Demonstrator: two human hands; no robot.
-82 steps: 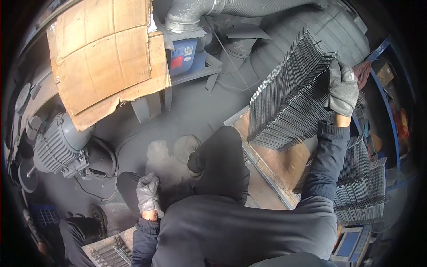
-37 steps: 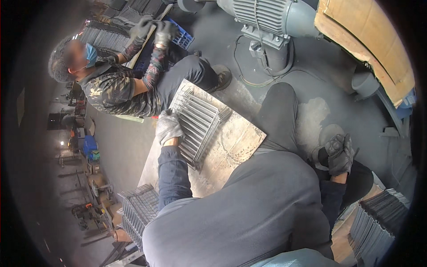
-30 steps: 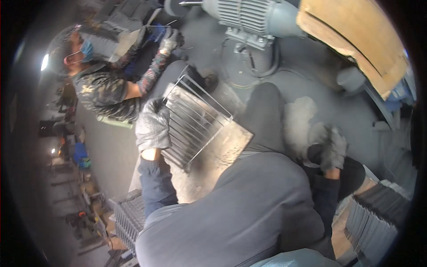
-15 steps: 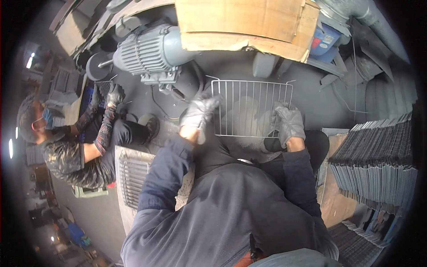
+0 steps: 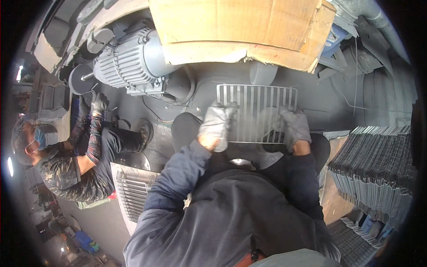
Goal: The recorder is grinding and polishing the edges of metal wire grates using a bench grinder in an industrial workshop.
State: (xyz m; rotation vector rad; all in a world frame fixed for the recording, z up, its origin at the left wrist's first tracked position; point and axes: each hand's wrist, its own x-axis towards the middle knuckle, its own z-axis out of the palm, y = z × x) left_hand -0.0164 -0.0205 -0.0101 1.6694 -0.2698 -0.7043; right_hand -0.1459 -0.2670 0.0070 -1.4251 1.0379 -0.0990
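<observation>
A rectangular wire rack (image 5: 257, 86) with parallel bars is held up in front of my lap. My gloved left hand (image 5: 218, 121) grips its left side. On the opposite side, my gloved right hand (image 5: 295, 127) closes on the right edge. Both gloves are pale grey and slightly blurred. Just beyond the rack's far edge, a grey wheel (image 5: 262, 73) shows below a sheet of cardboard (image 5: 240, 26). The wheel's upper part is hidden by that cardboard.
A ribbed grey motor (image 5: 126, 62) stands at the far left. Tall stacks of wire racks (image 5: 371, 173) fill the right side. More racks (image 5: 133, 193) lie on a board at my left. A co-worker (image 5: 73, 171) in gloves and a mask sits farther left, working at another wheel (image 5: 81, 80).
Both hands have shifted slightly right and nearer with the wire rack. Its bars now look broader and more blurred. The whole view has also shifted somewhat.
</observation>
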